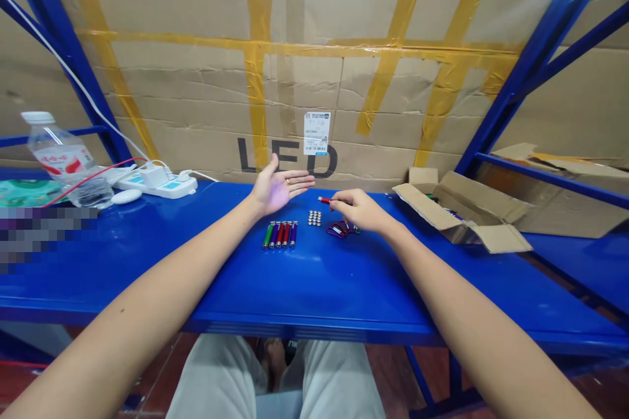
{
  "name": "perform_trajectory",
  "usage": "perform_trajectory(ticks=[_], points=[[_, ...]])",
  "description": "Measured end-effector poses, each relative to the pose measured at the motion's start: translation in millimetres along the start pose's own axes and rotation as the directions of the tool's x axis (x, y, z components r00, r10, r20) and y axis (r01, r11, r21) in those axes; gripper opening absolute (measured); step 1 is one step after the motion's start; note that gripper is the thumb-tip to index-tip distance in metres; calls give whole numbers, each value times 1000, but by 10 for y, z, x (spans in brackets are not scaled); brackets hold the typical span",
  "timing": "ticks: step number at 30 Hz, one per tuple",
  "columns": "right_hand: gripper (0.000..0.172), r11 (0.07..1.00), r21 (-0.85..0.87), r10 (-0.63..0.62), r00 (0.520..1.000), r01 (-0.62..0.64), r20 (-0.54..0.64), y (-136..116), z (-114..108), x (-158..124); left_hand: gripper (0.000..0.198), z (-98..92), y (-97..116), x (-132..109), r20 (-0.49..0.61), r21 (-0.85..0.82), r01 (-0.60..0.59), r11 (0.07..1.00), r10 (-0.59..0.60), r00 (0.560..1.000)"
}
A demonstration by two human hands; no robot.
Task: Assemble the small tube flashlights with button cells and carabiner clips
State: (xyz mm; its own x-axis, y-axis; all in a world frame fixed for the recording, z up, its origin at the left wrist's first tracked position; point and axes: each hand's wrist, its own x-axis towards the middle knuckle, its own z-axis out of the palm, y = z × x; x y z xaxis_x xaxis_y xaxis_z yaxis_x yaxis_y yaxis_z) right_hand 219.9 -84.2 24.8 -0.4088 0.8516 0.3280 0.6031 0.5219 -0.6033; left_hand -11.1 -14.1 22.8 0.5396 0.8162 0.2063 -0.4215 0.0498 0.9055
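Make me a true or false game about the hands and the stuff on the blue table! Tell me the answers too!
1. The right hand holds a red penlight. True.
2. The left hand is squeezed into a fist. False: it is open, with a purplish glow on its palm.
3. Five more penlights lie side by side on the blue table. True.
4. The carabiners are inside the plastic bottle. False: they lie on the table, near the right hand.
5. The small cardboard box on the right has its flaps open. True.
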Motion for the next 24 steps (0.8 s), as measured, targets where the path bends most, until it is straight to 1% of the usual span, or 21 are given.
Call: perform_trajectory(ticks=[4, 10, 14, 24], points=[[34, 999, 45, 2, 1000, -1, -19, 6, -13, 6, 89, 0, -9, 2, 23, 15, -1, 1000, 1, 1000], [35, 999, 35, -13, 1000, 13, -3, 8, -31, 7, 88, -24, -20, 12, -27, 11, -3, 1000, 4, 1000], [34, 999, 47, 6, 1000, -6, 2, 23, -30, 4, 88, -21, -19, 9, -23, -12, 3, 1000, -3, 1000], [32, 1000, 19, 4, 1000, -3, -24, 60, -16, 15, 91, -4, -21, 7, -34, 25, -3, 1000, 3, 999]])
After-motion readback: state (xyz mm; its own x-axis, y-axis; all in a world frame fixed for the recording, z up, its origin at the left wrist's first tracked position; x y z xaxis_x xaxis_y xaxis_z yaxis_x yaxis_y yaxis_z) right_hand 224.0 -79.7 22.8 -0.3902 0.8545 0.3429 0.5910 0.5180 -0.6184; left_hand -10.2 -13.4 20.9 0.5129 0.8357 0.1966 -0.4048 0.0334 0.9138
